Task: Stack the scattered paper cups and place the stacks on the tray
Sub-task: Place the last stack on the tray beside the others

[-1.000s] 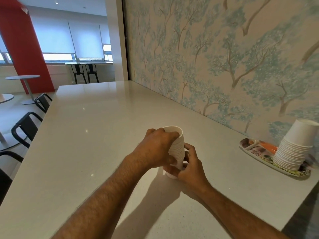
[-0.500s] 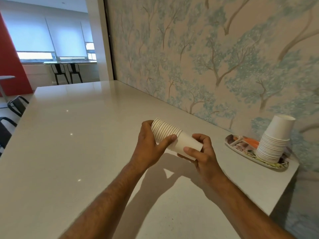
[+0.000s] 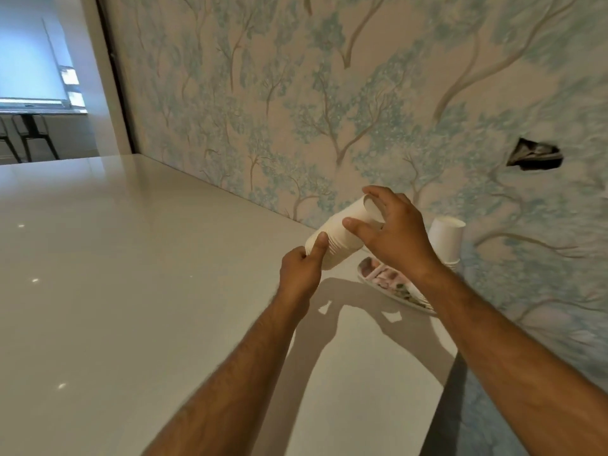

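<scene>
So that the cups stay together, the left hand (image 3: 301,269) and right hand (image 3: 393,233) both grip the tilted cup stack (image 3: 339,240); the tray (image 3: 385,284) waits at four o'clock.

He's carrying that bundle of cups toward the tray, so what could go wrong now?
The held stack is tilted nearly sideways between the left hand and right hand, so cups might slide apart. Setting it down could knock the stack on the tray. The tray sits near the counter's end.
</scene>
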A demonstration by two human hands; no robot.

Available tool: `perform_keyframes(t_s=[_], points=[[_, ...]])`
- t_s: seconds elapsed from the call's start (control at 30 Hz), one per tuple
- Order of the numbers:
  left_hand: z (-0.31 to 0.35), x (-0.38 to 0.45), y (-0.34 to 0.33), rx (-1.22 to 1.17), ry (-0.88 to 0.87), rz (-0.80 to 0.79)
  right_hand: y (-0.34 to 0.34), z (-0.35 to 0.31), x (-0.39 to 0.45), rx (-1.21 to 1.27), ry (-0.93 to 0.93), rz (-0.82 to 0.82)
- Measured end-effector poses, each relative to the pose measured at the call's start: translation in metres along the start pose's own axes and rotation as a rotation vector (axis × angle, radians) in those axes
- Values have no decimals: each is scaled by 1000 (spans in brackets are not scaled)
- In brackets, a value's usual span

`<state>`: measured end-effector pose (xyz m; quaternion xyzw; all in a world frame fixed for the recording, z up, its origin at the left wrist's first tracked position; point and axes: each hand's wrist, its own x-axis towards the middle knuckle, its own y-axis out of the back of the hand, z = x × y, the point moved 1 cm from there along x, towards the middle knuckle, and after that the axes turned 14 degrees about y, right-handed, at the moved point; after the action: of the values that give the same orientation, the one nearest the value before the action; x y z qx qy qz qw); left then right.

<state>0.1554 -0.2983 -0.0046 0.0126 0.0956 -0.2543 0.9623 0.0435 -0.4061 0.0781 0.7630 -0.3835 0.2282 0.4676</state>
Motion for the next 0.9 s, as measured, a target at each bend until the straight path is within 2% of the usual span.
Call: perform_keyframes(t_s=[0.23,0.4,0.57,0.8,0.9], points=[[1,32,-75,-80,220,-230,22,48,39,-250,-51,-111],[-1,49,-103,-143,372,-351,18,71,52,-386,-45,-190],[-5,59,-118,-147,385,-400,6,90,59,-522,-46,-264],[-2,64,-128,-236,446,-615,-11,112,62,-606,-94,-317],[-2,68,-129,-211,456,-644,-15,120,62,-620,-120,-331]])
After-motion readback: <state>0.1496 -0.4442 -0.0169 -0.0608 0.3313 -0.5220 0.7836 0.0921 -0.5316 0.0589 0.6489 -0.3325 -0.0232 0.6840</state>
